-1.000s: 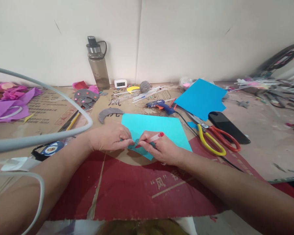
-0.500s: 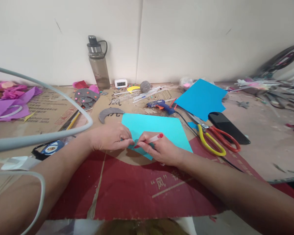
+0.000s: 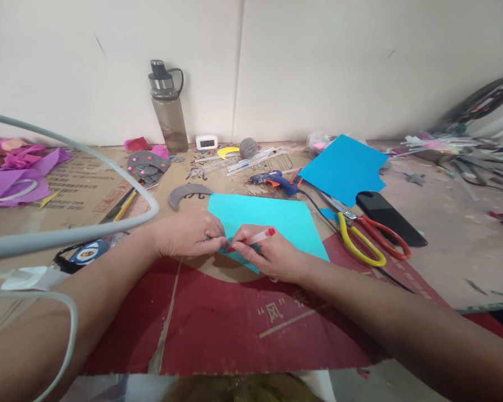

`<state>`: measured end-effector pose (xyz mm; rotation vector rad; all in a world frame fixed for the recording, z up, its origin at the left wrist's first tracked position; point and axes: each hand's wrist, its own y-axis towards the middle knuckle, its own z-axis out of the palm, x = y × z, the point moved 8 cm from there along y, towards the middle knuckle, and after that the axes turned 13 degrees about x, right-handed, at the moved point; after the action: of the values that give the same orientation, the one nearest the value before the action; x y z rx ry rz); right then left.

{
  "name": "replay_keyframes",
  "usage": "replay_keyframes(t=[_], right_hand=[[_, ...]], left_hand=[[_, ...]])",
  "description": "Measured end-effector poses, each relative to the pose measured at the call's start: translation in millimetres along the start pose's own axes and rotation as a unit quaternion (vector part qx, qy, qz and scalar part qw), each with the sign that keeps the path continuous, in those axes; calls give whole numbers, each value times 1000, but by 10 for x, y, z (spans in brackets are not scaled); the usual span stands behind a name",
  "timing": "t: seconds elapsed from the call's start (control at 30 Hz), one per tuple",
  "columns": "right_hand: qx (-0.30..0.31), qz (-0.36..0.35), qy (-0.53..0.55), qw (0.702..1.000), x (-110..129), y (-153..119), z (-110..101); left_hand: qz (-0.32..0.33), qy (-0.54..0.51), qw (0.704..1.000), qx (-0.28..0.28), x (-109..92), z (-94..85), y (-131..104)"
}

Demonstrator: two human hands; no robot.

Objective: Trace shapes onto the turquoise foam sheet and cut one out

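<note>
A light turquoise sheet [image 3: 280, 218] lies on the cardboard in front of me. My right hand [image 3: 270, 254] grips a red-capped pen [image 3: 262, 235], its red tip low over the sheet's near left edge. My left hand [image 3: 197, 233] rests at that same edge, fingers bent and pressed down near the pen tip; what lies under its fingertips is too small and hidden to make out. Just beyond the left hand is a grey crescent [image 3: 186, 192].
Yellow-and-red scissors [image 3: 362, 240], a black phone [image 3: 392, 220], a blue sheet [image 3: 346, 167] and a glue gun [image 3: 276, 181] lie to the right. A bottle [image 3: 170, 120] and white clock [image 3: 207, 142] stand behind. A grey hose [image 3: 109, 226] arches at left.
My right hand and the pen have shifted slightly left, closer to my left fingertips. The left hand has stayed nearly still.
</note>
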<state>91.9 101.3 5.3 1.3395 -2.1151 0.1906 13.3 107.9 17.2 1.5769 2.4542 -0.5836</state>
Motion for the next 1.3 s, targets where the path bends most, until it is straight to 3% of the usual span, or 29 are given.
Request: replay_keyframes(t=[1.3], right_hand=[[-8,-17,18,1000,-31,4,7]], left_hand=[[-7,5,1000,4,7,3,5]])
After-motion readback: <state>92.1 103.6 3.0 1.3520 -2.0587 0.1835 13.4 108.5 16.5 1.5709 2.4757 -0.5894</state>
